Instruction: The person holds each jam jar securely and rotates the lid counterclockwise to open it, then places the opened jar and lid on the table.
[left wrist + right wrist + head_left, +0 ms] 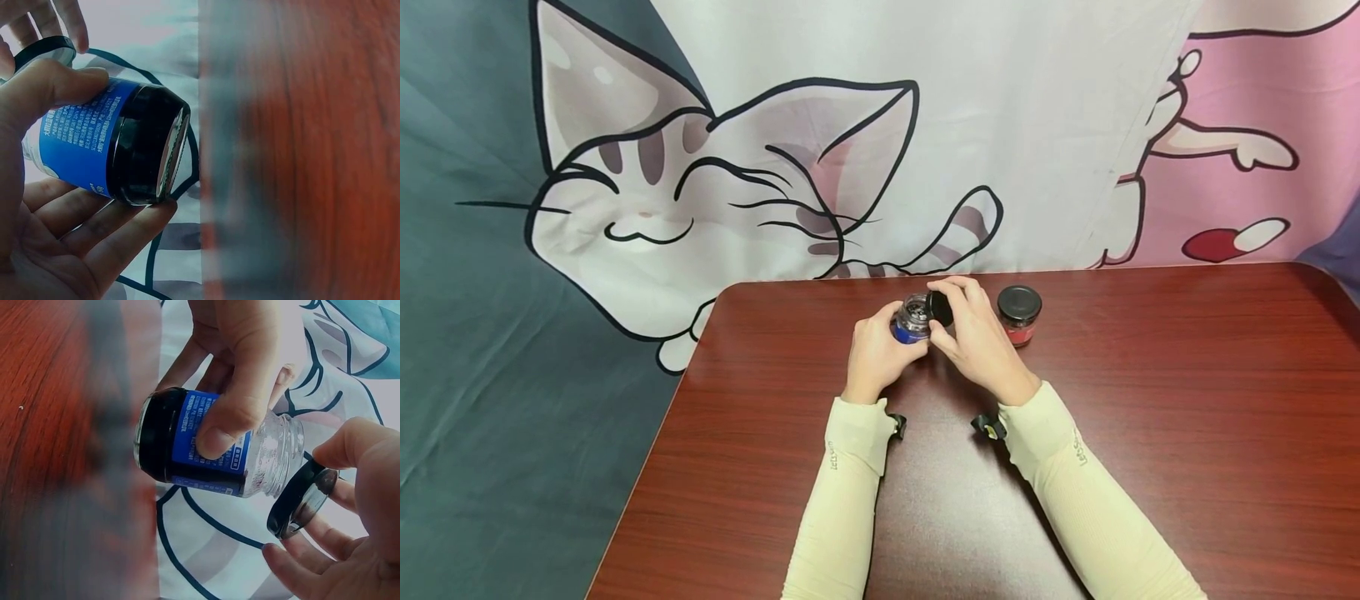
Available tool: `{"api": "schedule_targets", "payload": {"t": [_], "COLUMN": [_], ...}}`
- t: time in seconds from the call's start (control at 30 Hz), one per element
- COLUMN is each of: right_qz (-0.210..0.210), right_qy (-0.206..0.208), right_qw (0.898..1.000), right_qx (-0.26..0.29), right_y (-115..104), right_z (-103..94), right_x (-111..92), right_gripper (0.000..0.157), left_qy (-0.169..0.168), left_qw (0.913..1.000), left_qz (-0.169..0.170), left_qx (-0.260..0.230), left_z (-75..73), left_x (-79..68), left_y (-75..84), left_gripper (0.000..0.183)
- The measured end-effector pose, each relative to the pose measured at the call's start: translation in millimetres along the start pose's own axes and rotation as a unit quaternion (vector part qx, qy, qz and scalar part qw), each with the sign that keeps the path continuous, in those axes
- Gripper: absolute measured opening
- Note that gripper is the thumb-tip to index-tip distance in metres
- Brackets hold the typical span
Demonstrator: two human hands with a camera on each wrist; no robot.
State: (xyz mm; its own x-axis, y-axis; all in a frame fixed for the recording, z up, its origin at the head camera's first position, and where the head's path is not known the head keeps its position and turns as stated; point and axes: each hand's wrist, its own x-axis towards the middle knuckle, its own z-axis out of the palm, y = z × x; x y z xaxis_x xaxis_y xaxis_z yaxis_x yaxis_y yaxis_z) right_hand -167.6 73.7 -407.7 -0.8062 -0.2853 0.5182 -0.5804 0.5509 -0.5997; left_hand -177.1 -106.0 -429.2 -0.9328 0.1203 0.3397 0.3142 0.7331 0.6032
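Note:
My left hand (877,350) grips a glass jar (212,444) with a blue label, thumb pressed on the label and fingers round the other side. Dark contents fill its lower part, and its threaded mouth shows uncovered. In the left wrist view the jar (94,137) is lifted off the table, its base visible. My right hand (979,337) pinches a black lid (300,500) by its edge, thumb on one side and fingers on the other. The lid is tilted on edge right beside the jar's mouth.
A second jar (1019,315) with a black lid and red label stands on the brown wooden table (1187,400), just right of my right hand. Behind the table's far edge hangs a cloth (1037,108) printed with a cartoon cat.

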Motion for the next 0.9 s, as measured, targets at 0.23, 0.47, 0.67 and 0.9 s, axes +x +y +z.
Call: {"api": "schedule_targets", "payload": {"t": [0.23, 0.47, 0.67, 0.9], "right_qz": [0.007, 0.01, 0.019, 0.031], "right_qy": [0.002, 0.003, -0.003, -0.004], "right_qw": [1.0, 1.0, 1.0, 0.999], "right_qx": [-0.005, -0.013, -0.012, -0.01], "right_y": [1.1, 4.2, 5.5, 6.6], "right_z": [0.4, 1.9, 2.3, 3.0], "right_x": [-0.3, -0.2, -0.1, 0.2], "right_gripper": [0.05, 0.049, 0.049, 0.052], "left_qy": [-0.002, -0.003, 0.006, 0.009], "left_qw": [0.9999, 0.9997, 0.9996, 0.9994], "left_qz": [-0.016, -0.024, -0.029, -0.032], "left_qx": [-0.003, 0.0, -0.006, -0.01], "left_z": [-1.1, -1.2, -0.5, -0.2], "left_x": [-0.4, 0.4, -0.3, 0.0], "left_y": [0.6, 0.1, -1.0, -1.3], "left_gripper": [0.055, 0.057, 0.057, 0.056]}}
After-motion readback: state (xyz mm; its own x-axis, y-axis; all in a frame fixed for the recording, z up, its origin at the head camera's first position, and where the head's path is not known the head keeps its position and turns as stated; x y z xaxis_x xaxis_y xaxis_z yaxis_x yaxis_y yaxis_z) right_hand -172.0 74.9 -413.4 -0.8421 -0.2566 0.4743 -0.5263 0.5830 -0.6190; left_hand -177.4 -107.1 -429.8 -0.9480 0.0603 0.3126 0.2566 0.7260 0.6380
